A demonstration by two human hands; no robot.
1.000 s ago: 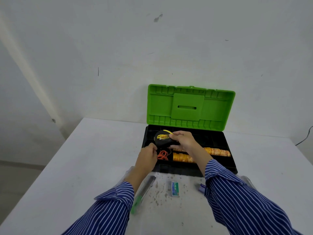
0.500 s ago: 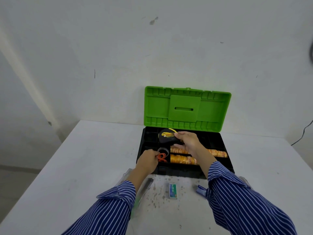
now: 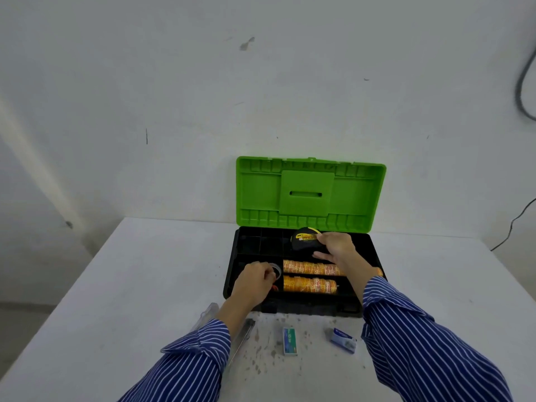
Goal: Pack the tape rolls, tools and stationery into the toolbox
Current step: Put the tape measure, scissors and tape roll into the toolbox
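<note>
White table w/ stains, toolbox against white wall.

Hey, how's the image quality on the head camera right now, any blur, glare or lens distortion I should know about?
Head view: light is soft and even, with no glare and only faint shadows; wide-angle bending shows at the edges, where the wall cable curves; the picture is slightly soft overall; inside the black toolbox detail is murky, so the tape measure under the right hand and the roll at the left hand are hard to make out.
</note>
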